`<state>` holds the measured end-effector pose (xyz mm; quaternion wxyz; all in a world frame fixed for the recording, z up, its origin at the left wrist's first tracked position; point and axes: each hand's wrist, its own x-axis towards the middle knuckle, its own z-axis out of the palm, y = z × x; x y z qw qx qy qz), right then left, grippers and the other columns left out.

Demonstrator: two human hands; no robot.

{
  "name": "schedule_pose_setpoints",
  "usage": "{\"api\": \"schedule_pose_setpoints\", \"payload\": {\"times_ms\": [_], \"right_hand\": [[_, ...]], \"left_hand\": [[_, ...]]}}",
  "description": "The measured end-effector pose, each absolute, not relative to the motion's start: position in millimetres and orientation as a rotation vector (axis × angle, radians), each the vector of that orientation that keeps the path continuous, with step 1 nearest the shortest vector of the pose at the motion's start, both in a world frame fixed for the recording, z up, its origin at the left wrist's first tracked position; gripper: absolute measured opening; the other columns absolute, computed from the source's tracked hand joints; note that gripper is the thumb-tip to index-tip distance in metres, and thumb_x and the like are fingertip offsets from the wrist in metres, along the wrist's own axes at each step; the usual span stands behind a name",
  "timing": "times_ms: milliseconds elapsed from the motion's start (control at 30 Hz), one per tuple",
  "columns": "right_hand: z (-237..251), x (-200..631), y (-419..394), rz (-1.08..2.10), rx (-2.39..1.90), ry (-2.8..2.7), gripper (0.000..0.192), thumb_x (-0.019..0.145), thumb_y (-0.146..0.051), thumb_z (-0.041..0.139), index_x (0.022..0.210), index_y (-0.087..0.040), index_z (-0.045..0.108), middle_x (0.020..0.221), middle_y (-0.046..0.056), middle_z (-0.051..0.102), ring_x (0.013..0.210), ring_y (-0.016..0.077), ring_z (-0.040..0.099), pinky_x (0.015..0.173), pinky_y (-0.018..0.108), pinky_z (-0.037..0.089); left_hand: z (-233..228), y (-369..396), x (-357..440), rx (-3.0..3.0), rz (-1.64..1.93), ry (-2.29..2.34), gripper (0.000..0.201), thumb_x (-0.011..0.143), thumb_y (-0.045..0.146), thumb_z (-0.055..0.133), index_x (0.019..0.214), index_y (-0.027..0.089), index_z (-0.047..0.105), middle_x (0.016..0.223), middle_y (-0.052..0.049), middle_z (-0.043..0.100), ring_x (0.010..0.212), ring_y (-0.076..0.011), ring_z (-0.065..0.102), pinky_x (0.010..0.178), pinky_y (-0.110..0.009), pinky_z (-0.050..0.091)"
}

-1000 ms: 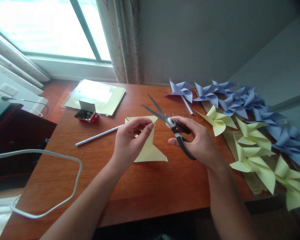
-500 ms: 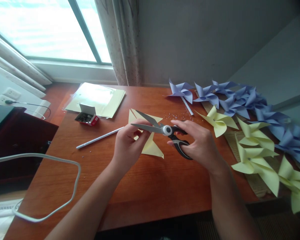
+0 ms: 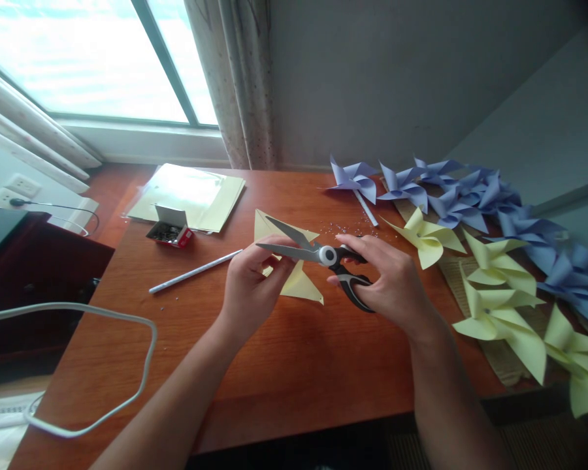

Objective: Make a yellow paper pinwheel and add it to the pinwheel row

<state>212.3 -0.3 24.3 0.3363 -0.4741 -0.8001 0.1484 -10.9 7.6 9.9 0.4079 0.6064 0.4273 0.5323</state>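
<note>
Here's the brown wooden table [image 3: 323, 365], spreading right across the scene. Blue pinwheels [image 3: 492, 192] crowd its far right, and on the near side of them come yellow pinwheels [image 3: 504, 313]. Far left lies a stack of yellow sheets [image 3: 186, 196]. And to the middle: the right hand [image 3: 394, 274], fingers curled around the handles, has the scissors [image 3: 328, 255], blades parted and pointing left, right across the other hand's fingertips! That left hand [image 3: 255, 277] has thumb and fingers drawn together on the cut yellow paper [image 3: 301, 285], the pinch itself partly covered by a blade. The paper sits mid-table, behind and below the fingers. Left of it, a white stick [image 3: 195, 271] lies flat; farther, an open red box [image 3: 179, 237]; and far right of the paper, tiny specks [image 3: 340, 228] dot the wood.
</note>
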Motion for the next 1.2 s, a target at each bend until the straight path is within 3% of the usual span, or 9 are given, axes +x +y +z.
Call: {"api": "schedule_pose_setpoints", "payload": {"times_ms": [1200], "right_hand": [[22.3,212.6,0.0,0.413,-1.225,-2.105,0.060,0.082,-0.040,0.080,0.135,-0.023,0.058,0.111,0.010,0.071,0.100,0.0268,0.069,0.090,0.039,0.055]], "left_hand": [[11.6,7.6,-10.6,1.553,1.344,1.072,0.009,0.088,0.018,0.068,0.093,0.020,0.075,0.098,-0.007,0.075,0.083,-0.0178,0.064,0.073,-0.029,0.050]]}}
